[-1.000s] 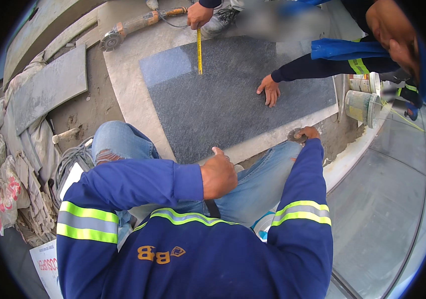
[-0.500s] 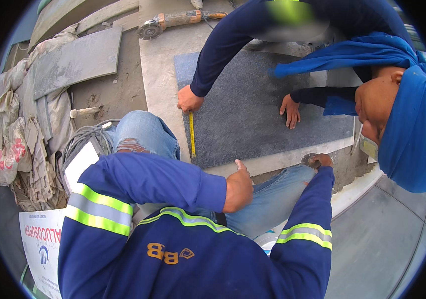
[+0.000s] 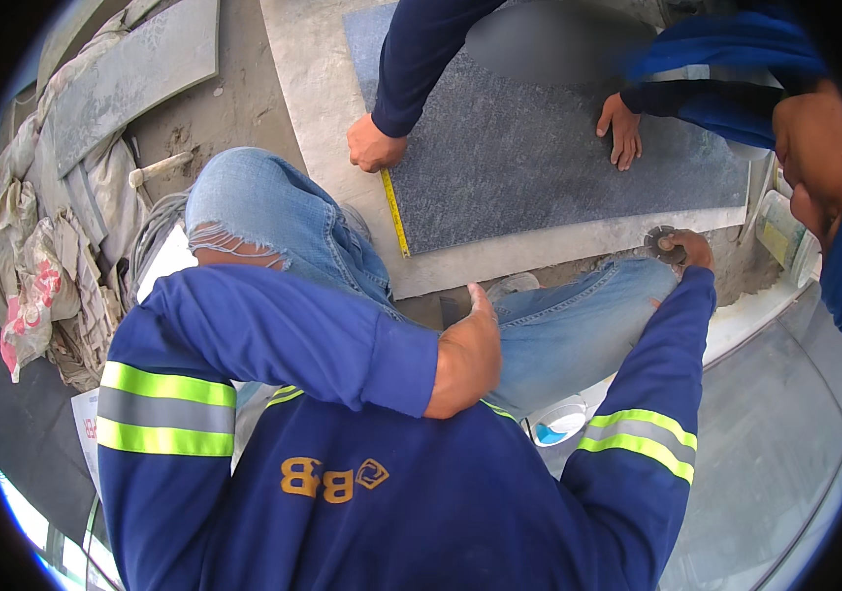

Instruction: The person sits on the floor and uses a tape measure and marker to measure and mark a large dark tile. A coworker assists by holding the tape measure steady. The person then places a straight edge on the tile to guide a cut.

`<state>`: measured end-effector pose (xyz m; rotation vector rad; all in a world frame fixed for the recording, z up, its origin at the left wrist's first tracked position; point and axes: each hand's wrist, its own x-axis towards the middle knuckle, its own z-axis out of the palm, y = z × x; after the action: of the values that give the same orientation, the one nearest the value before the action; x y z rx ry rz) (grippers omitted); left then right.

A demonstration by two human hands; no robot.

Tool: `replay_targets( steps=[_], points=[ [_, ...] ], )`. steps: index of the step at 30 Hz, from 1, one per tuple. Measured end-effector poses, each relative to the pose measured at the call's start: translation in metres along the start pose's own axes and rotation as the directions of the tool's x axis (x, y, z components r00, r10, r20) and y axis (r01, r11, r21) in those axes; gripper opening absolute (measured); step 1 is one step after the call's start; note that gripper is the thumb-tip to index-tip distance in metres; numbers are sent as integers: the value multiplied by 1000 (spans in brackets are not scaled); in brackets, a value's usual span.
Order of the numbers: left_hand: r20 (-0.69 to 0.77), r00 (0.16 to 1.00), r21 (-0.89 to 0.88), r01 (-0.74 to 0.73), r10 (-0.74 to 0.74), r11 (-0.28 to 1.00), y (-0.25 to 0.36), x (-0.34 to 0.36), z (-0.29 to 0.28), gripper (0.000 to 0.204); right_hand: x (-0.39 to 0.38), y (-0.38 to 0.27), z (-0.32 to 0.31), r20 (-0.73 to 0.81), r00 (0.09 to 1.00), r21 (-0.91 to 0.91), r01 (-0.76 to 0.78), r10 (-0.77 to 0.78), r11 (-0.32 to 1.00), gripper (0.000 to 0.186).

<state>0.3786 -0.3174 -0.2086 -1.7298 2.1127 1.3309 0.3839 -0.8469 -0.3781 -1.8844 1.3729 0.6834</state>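
My left hand (image 3: 467, 357) rests across my lap by the jeans, one digit stretched out. Its other fingers are largely hidden, and nothing shows in it. Beyond my knee, my right hand (image 3: 694, 249) grips a small dark cutting disc (image 3: 661, 243) with a slotted rim. Ahead lies a dark grey stone-look slab (image 3: 539, 167). A co-worker's hand (image 3: 377, 145) holds a yellow tape measure (image 3: 395, 217) along the slab's left edge. The co-worker's other hand (image 3: 623, 128) lies flat on the slab.
A pale board (image 3: 313, 108) lies under the slab. At left are a grey panel (image 3: 135, 79), crumpled sacks (image 3: 42, 286), a pale-handled tool (image 3: 160, 169) and coiled cable (image 3: 158, 236). A bucket (image 3: 780, 231) stands at right. A white container (image 3: 561, 422) is beside my leg.
The view has shifted, so the slab and co-worker sit higher, and an angle grinder has left the picture. My right hand still grips the disc. The tape remains along the slab's edge.
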Motion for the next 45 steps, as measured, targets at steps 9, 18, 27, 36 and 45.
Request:
replay_targets(
  steps=[9,18,27,36,45],
  points=[
    [-21,1000,-69,-5,4,998,0,15,18,37,21,10,-9,51,998,-36,-32,34,999,29],
    [118,992,-143,57,-40,988,-23,35,27,37,24,-3,-2,30,997,-21,-71,72,997,33],
    [90,996,-189,34,-17,981,-28,33,25,36,14,-17,5,-14,999,-58,-48,48,997,36],
    [112,994,-211,39,-15,977,-35,37,17,39,17,-22,10,6,995,-87,-98,99,991,34],
    [56,995,-228,88,-77,970,-38,47,24,38,17,-31,12,36,989,-86,-138,142,987,42]
  ],
)
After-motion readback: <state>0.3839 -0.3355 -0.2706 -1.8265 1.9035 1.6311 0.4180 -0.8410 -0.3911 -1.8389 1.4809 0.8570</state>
